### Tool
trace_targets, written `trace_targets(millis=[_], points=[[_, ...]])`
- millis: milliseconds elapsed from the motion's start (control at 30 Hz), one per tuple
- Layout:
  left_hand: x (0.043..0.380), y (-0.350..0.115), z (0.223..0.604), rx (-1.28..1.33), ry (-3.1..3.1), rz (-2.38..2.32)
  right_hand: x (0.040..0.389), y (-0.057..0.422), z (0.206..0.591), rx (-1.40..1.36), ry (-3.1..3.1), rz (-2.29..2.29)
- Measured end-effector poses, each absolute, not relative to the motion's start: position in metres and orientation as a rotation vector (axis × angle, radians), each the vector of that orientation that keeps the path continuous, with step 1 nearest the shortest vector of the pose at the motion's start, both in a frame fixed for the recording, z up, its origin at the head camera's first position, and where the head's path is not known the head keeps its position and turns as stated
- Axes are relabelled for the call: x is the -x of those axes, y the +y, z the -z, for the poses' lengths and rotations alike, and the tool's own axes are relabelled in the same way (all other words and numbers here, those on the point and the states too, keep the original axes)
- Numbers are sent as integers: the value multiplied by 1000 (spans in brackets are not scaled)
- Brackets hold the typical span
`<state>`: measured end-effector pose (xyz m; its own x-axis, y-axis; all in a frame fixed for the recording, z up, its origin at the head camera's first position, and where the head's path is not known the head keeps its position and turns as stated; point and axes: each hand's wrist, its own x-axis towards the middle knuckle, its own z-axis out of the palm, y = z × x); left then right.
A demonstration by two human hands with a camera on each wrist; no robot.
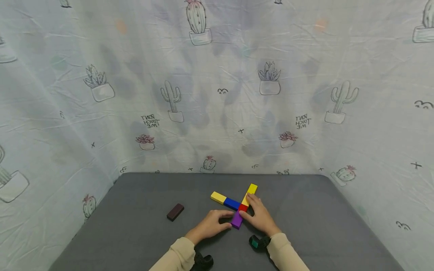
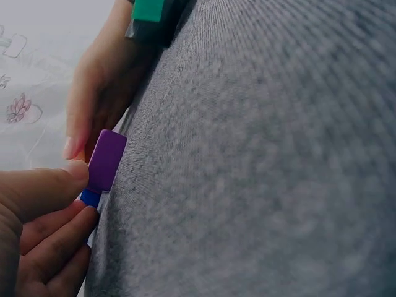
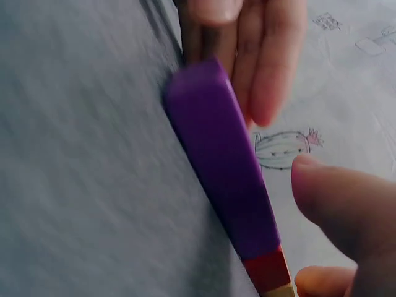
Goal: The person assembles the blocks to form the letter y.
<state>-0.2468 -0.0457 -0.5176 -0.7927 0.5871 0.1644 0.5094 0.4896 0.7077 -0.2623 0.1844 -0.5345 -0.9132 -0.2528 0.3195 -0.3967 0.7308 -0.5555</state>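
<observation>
Coloured blocks lie in a branching shape on the grey table. A purple block (image 1: 236,221) is at the near end, followed by a red block (image 1: 242,207) and yellow pieces (image 1: 252,188) in line. A blue block (image 1: 232,203) and a yellow block (image 1: 218,197) branch off to the left. My left hand (image 1: 212,223) has its fingertips and thumb at the left side of the purple block (image 2: 108,159). My right hand (image 1: 260,215) lies along the right side, fingers at the yellow piece; its thumb stands off the purple block (image 3: 216,161) in the right wrist view.
A dark brown block (image 1: 175,212) lies apart, to the left on the grey table (image 1: 135,233). Black wrist devices (image 1: 259,242) sit under both wrists. A cactus-print cloth (image 1: 220,113) hangs behind and along the sides of the table.
</observation>
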Motion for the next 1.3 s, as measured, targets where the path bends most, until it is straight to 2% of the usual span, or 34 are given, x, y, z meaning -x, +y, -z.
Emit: trace_targets(millis=[467, 833, 1300], points=[[247, -61, 512, -974, 2657, -1239, 260, 178, 535, -546, -2755, -875], [249, -88, 511, -930, 2752, -1259, 259, 180, 533, -536, -2755, -897], [250, -131, 505, -817, 2957, -1048, 255, 181, 533, -546, -2741, -920]])
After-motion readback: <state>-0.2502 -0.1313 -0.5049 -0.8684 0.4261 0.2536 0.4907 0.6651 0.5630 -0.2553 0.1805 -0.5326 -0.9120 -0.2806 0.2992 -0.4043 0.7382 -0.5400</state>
